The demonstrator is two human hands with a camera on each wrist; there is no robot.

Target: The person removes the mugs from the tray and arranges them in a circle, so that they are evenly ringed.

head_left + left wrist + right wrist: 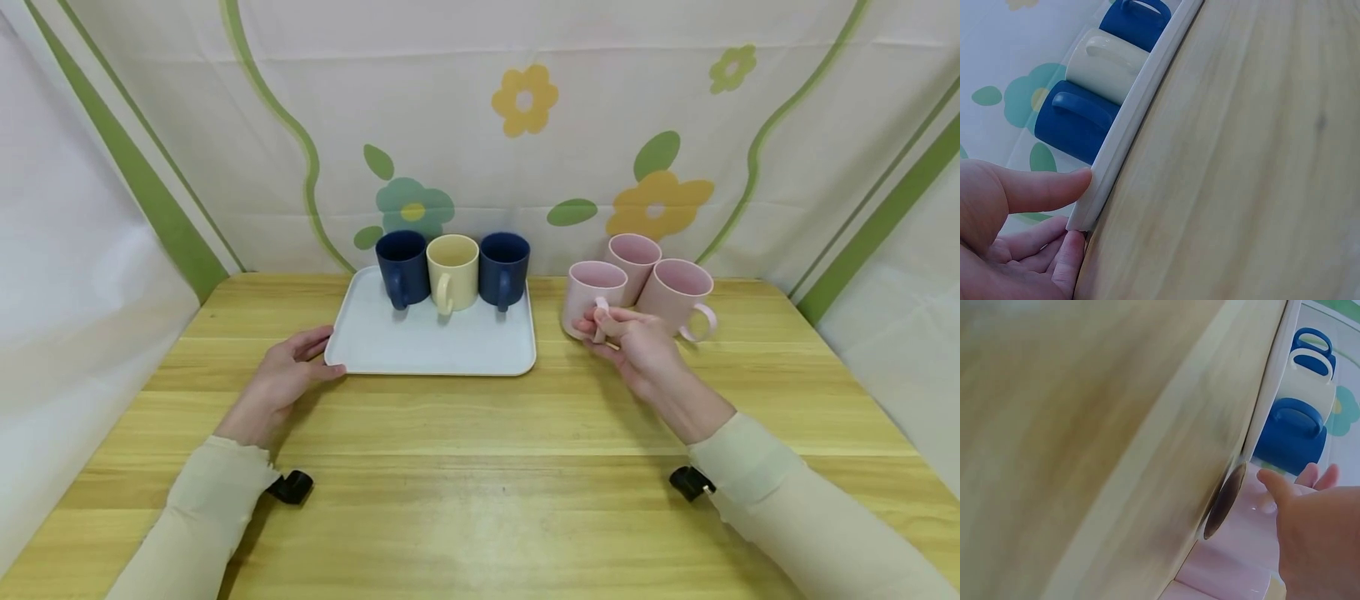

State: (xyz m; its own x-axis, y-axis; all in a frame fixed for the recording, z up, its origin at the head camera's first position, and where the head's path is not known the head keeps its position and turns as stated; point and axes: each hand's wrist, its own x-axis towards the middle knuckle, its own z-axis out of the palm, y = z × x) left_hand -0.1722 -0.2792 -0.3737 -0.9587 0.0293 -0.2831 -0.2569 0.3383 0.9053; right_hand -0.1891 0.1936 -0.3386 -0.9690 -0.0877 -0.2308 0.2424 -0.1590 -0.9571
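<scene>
At the front left corner of a white tray [431,348], my left hand [285,375] grips the rim, thumb on the near edge and fingers by the left side. On the tray's back part stand a cream mug [463,285] and two dark blue mugs [412,279], one on each side, handles facing me. My right hand [645,350] holds a pink mug [577,296] by its handle, right of the tray. In the right wrist view this mug's underside [1225,503] shows, slightly off the table.
Two more pink mugs [637,258] stand behind and to the right of the held one; the nearer's handle [705,323] points right. The wooden table [480,483] ends at a flowered cloth backdrop [585,158].
</scene>
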